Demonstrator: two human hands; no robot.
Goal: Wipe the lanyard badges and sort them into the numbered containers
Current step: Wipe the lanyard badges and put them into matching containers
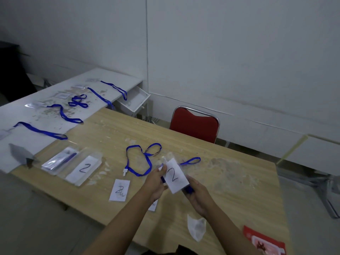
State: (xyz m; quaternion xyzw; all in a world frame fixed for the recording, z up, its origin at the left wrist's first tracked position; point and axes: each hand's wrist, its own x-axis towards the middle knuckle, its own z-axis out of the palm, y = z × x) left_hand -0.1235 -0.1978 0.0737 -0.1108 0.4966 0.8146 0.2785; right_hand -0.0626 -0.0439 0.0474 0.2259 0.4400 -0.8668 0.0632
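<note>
A: where's the badge (174,176) at rn?
B: held up over the table (230,181), pinched by the left hand (156,183) at one edge, gripped by the right hand (196,195) at the other. Best kept flat while wiped, then dropped in the "2" container (83,169)

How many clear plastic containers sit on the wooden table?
2, side by side at the table's left end: the left container holds a badge with blue strap, the right container shows a paper marked 2. None seems hidden.
</note>
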